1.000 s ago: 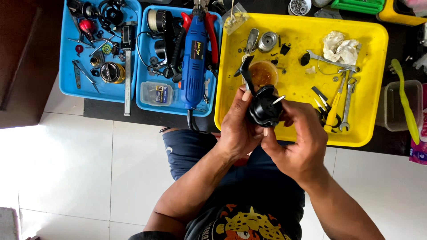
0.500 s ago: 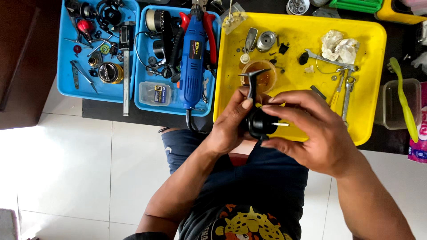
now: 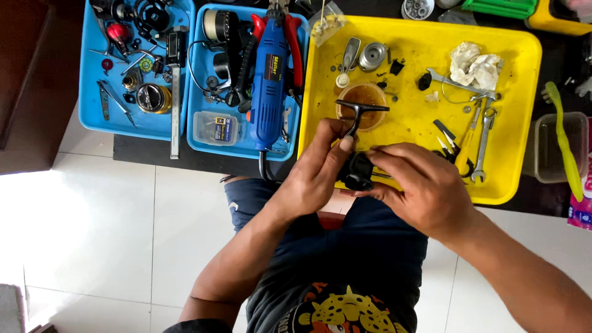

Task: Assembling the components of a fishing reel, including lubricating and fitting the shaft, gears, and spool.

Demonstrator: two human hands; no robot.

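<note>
Since half a second ago, both hands have shifted slightly right at frame centre. Left hand (image 3: 317, 169) and right hand (image 3: 419, 185) both grip a small black metal reel body with a T-shaped stem (image 3: 357, 166), over the near edge of the yellow plastic tray (image 3: 512, 185).

Small repair workbench at home, hobby-workshop style. White tiled floor (image 3: 92, 234) below the fingers, dark table edge (image 3: 185, 161) just left of them. Just beyond the fingertips, a yellow tray (image 3: 518, 55) with wrenches (image 3: 484, 145), small metal parts, a crumpled rag (image 3: 473, 65). Left of the fingers, two blue trays (image 3: 86, 117) packed with tools and small parts, a blue rotary tool (image 3: 270, 92), red-handled pliers (image 3: 295, 46). Far right of the fingers, a clear tub (image 3: 542, 148) with a green toothbrush (image 3: 564, 142).
</note>
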